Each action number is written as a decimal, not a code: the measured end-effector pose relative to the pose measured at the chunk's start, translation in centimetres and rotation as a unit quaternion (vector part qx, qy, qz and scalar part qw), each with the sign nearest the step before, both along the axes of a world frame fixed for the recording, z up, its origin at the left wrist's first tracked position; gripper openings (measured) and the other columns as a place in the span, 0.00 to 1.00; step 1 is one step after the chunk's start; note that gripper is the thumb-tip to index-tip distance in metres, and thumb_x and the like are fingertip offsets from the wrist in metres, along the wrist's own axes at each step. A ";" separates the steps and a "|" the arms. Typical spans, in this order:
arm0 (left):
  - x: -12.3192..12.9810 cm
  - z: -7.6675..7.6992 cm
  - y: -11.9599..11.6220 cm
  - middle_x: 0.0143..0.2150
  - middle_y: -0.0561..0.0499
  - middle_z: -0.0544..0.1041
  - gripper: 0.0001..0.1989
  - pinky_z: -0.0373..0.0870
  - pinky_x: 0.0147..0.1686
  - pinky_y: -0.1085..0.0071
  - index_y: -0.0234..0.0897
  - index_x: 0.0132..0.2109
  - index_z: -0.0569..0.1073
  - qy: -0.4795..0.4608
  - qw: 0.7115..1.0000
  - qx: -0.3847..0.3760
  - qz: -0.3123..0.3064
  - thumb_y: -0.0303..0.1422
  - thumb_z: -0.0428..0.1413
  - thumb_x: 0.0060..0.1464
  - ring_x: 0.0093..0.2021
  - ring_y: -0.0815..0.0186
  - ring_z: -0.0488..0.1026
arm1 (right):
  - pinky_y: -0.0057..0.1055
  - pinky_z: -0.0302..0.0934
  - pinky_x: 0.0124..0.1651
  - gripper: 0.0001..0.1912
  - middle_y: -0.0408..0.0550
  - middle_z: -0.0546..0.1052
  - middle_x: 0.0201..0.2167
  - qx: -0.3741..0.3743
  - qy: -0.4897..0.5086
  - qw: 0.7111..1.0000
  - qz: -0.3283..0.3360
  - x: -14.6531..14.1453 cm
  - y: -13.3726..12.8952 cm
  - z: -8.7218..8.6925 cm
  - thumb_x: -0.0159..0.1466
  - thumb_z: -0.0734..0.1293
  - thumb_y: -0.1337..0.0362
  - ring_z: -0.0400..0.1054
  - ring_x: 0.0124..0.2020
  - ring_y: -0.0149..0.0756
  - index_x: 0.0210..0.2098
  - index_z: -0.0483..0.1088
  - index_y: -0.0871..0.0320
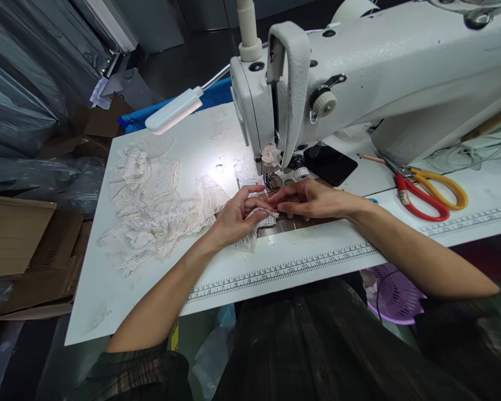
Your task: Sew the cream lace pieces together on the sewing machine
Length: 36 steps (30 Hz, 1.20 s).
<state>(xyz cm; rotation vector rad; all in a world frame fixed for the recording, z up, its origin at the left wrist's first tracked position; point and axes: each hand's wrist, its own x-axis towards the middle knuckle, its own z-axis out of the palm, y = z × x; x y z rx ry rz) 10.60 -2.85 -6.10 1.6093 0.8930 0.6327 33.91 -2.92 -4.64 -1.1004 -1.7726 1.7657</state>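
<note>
White lace fabric (167, 209) lies in a loose heap over the left of the table and runs up to the sewing machine (284, 89). My left hand (240, 217) is closed on an edge of that lace, just in front of the needle area. Beside it, almost touching its fingertips, my right hand (303, 199) pinches the lace's right end between thumb and fingers. The presser foot (269, 181) is directly behind both hands. Part of the lace under my fingers is hidden.
A black phone (330, 163) lies under the machine arm. Scissors (432, 192) with red and yellow handles rest at the right, near a pencil (371, 158). A lamp (175, 110) lights the table (121, 303). A purple basket (394, 295) is below, cardboard boxes (16, 236) left.
</note>
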 end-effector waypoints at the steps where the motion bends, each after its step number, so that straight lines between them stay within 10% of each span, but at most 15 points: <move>1: 0.0 0.0 0.0 0.40 0.46 0.81 0.27 0.72 0.48 0.61 0.38 0.61 0.61 0.000 1.000 -0.002 -0.001 0.36 0.60 0.58 0.45 0.62 0.77 | 0.23 0.55 0.22 0.17 0.41 0.72 0.27 -0.004 0.004 1.000 -0.005 0.0 0.0 -0.1 0.64 0.68 0.55 0.61 0.22 0.24 0.49 0.73 0.57; 14: 0.5 0.4 -0.4 0.38 0.47 0.81 0.16 0.72 0.36 0.70 0.35 0.48 0.76 0.041 0.998 0.034 0.037 0.39 0.61 0.56 0.36 0.66 0.76 | 0.28 0.52 0.28 0.10 0.41 0.66 0.24 0.228 -0.033 0.968 -0.096 -2.4 -1.4 -1.5 0.68 0.62 0.57 0.58 0.25 0.29 0.35 0.63 0.58; 22: 0.5 2.5 -0.7 0.24 0.52 0.74 0.09 0.56 0.21 0.75 0.35 0.35 0.82 0.129 0.987 0.084 0.037 0.37 0.61 0.53 0.22 0.74 0.60 | 0.33 0.45 0.27 0.04 0.58 0.72 0.37 0.513 -0.321 0.787 -0.123 -3.4 -2.5 -2.3 0.63 0.57 0.68 0.61 0.31 0.38 0.37 0.61 0.60; 25: 0.2 2.3 -0.4 0.22 0.55 0.69 0.11 0.54 0.20 0.75 0.35 0.35 0.81 0.149 0.986 0.077 0.000 0.39 0.60 0.55 0.21 0.74 0.57 | 0.33 0.48 0.28 0.04 0.57 0.71 0.37 0.472 -0.304 0.818 -0.128 -3.2 -2.3 -2.4 0.62 0.58 0.69 0.61 0.31 0.38 0.38 0.59 0.59; 30: 0.1 1.9 0.0 0.26 0.54 0.70 0.14 0.58 0.24 0.76 0.35 0.37 0.77 0.137 0.982 0.127 -0.038 0.41 0.54 0.61 0.24 0.73 0.60 | 0.32 0.57 0.34 0.04 0.47 0.68 0.31 0.329 -0.003 0.933 -0.147 -3.8 -1.9 -1.6 0.67 0.57 0.65 0.61 0.31 0.33 0.34 0.56 0.55; 36: -1.8 3.6 1.0 0.24 0.52 0.69 0.12 0.64 0.34 0.69 0.36 0.30 0.71 0.214 0.897 0.358 -0.151 0.33 0.50 0.60 0.27 0.68 0.65 | 0.30 0.53 0.30 0.05 0.42 0.65 0.26 0.287 -0.034 0.950 -0.121 -3.7 -4.6 -0.7 0.63 0.59 0.68 0.56 0.25 0.30 0.33 0.54 0.55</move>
